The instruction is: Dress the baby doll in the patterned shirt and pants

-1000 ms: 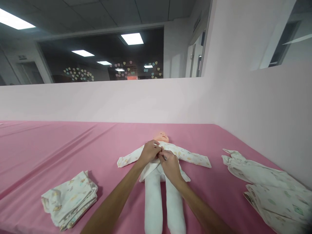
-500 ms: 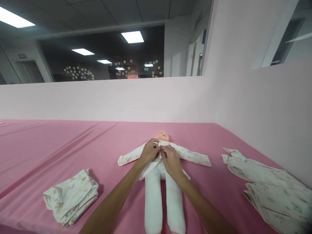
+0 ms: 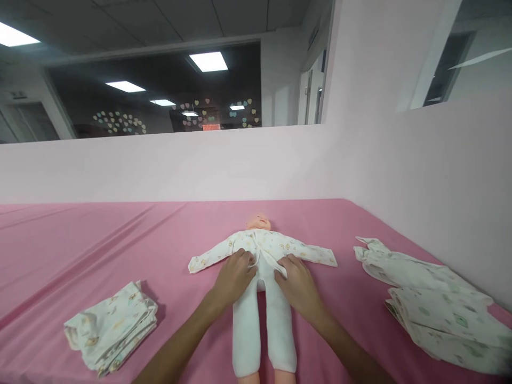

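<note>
A baby doll with a peach plastic head (image 3: 259,222) lies on its back at the centre, head toward twelve o'clock and white cloth-covered legs (image 3: 246,336) toward six, wearing a white long-sleeved fabric jacket with small yellow-brown prints (image 3: 287,244), its sleeves spread to nine and three. The step in hand looks like arranging the jacket's front. The left hand (image 3: 235,273) is half curled over the front, fingertips by a thin white cloth tie (image 3: 256,255); whether it grips this I cannot tell. The right hand (image 3: 298,282) is mostly closed, thumb and fingers seemingly pinching the front edge. The next move, I judge, calls for light, even handling so that the front stays smooth. Beneath spreads a pink fabric cover (image 3: 180,226), creased toward ten o'clock. A folded stack of white printed cloth (image 3: 116,322) rests at eight; white garments with faint green prints (image 3: 440,320) lie at four. Beyond, a plain pale wall (image 3: 240,165) rises to a wide dark glass window (image 3: 156,64) showing bright rectangular ceiling lights (image 3: 208,62) and pastel heart shapes (image 3: 120,122).
</note>
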### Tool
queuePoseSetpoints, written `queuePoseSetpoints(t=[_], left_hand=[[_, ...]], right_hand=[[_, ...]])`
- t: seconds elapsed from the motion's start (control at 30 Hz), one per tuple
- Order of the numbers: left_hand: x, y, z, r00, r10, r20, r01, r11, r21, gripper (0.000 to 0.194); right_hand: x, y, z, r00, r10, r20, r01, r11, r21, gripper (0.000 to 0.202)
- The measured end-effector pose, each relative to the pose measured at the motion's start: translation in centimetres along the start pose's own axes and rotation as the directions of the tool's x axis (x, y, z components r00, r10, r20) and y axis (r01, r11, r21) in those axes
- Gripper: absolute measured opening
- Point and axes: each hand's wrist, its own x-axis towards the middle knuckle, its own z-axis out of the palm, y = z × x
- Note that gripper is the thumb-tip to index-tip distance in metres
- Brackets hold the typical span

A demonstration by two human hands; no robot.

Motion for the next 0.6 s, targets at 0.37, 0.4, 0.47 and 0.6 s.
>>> queuePoseSetpoints(t=[0.37, 0.4, 0.47, 0.6], left_hand=[[0.0, 0.6, 0.3, 0.997, 0.006, -0.081, -0.009, 0.999, -0.045, 0.018], [-0.1, 0.7, 0.4, 0.996, 0.009, -0.090, -0.013, 0.999, -0.041, 0.019], [-0.2, 0.9, 0.7, 0.994, 0.018, -0.106, -0.020, 1.000, -0.021, 0.022], [-0.4, 1.0, 1.7, 0.988, 0.039, -0.148, -0.034, 0.999, 0.033, 0.026]], right_hand=[[0.9, -1.2, 0.2, 0.998, 0.059, -0.008, -0.053, 0.945, 0.322, 0.012], [1.1, -1.5, 0.4, 0.998, 0.054, -0.025, -0.043, 0.940, 0.338, 0.012], [1.1, -1.9, 0.8, 0.997, 0.071, -0.030, -0.052, 0.907, 0.418, 0.013], [0.8, -2.6, 1.3, 0.990, 0.137, 0.006, -0.112, 0.779, 0.617, 0.013]])
